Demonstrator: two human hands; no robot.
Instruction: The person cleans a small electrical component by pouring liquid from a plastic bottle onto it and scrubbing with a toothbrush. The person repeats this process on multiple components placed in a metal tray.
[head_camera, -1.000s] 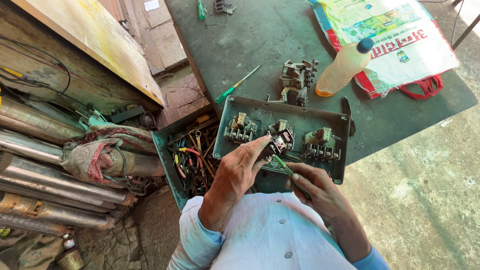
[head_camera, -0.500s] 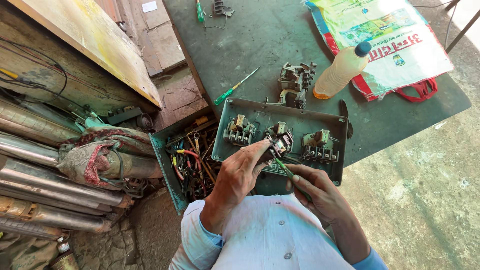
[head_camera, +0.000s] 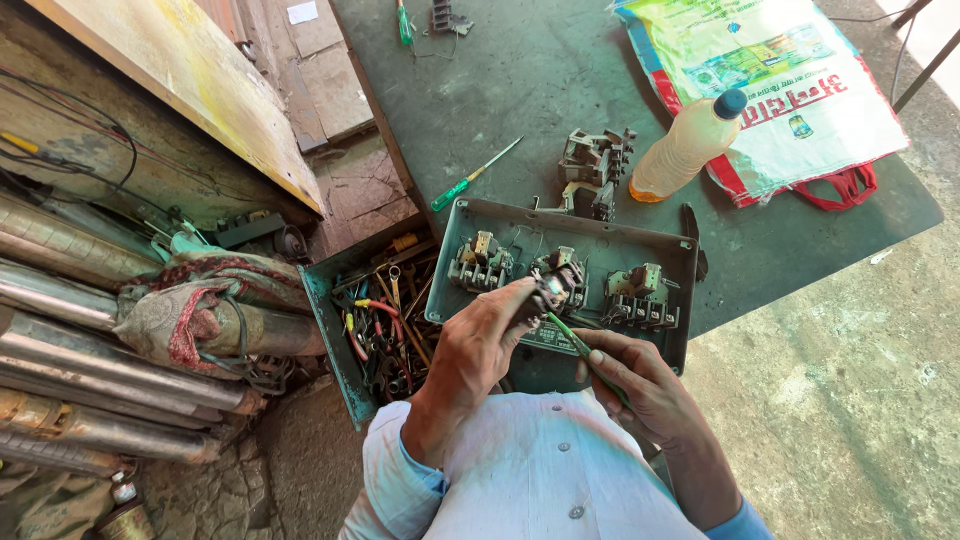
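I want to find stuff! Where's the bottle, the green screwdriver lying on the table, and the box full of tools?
bottle (head_camera: 688, 150): head view, middle of its pale yellow body.
green screwdriver (head_camera: 452, 191): head view, on its green handle.
box of tools (head_camera: 322, 310): head view, on its left green wall.

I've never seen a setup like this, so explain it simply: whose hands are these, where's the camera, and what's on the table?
The camera sits on a person's head and looks down at their own two bare hands. The left hand holds a small dark switch part over a grey metal box. The right hand holds a green screwdriver against that part. On the green table lie another screwdriver, a plastic bottle and a printed bag. Beside it, a tool tray.
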